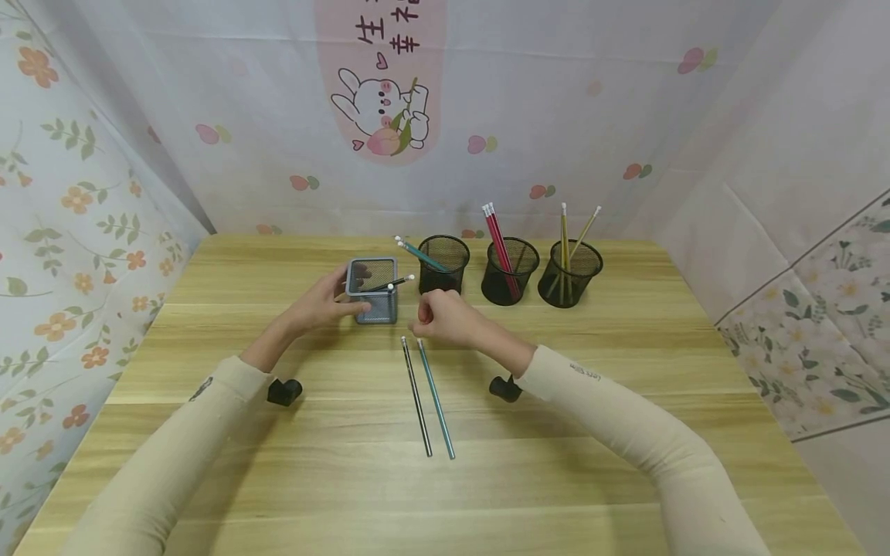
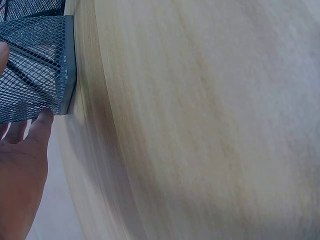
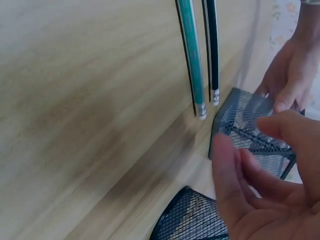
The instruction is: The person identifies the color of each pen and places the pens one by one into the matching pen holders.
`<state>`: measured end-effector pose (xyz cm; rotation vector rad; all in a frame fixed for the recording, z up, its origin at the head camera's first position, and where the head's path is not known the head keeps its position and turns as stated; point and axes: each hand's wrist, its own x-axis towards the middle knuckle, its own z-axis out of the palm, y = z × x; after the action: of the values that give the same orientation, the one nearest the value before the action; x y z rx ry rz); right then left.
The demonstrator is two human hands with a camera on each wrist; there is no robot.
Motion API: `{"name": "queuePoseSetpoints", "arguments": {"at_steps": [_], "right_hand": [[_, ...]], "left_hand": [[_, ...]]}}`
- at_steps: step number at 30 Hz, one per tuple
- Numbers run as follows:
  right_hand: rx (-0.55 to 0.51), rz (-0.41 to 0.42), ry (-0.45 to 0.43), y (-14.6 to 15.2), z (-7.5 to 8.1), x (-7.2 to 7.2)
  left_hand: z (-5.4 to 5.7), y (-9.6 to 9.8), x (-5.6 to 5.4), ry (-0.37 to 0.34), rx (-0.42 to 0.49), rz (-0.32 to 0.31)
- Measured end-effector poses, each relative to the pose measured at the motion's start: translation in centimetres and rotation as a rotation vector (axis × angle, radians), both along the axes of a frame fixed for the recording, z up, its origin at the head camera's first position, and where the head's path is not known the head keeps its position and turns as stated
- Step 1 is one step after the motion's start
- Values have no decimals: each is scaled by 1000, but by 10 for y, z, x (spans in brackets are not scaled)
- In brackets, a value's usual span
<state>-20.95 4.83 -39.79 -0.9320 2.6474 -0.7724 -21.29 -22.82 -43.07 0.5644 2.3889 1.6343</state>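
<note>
My left hand (image 1: 323, 303) grips a square grey mesh pencil holder (image 1: 385, 312), thumb on its front and fingers around the far side. In the left wrist view, fingertips touch the mesh. Black pencils (image 1: 392, 284) lean inside it, white erasers up. My right hand (image 1: 450, 318) hovers just in front of a round black mesh cup (image 1: 452, 278) with teal pencils (image 1: 420, 253) in it. Its fingers are loosely bent, thumb apart from them, holding nothing in the right wrist view. Below it, a black pencil (image 1: 417, 398) and a teal pencil (image 1: 436, 400) lie side by side on the table.
To the right stand a round black cup (image 1: 495, 289) with red pencils (image 1: 502, 245) and another cup (image 1: 556, 293) with yellow pencils (image 1: 565, 239). A wrist camera sits at each sleeve cuff. The wooden table (image 1: 556, 479) meets a patterned curtain (image 1: 542, 116) at the back.
</note>
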Motion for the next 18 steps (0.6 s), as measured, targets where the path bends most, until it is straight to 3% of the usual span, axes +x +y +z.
{"name": "queuePoseSetpoints", "arguments": {"at_steps": [6, 10, 18], "right_hand": [[186, 22, -179, 1, 1, 13], [243, 31, -284, 0, 1, 22], [291, 43, -285, -2, 2, 31]], "left_hand": [[-1, 0, 0, 1, 1, 2], [-1, 0, 0, -5, 7, 3], [0, 0, 0, -5, 7, -3]]}}
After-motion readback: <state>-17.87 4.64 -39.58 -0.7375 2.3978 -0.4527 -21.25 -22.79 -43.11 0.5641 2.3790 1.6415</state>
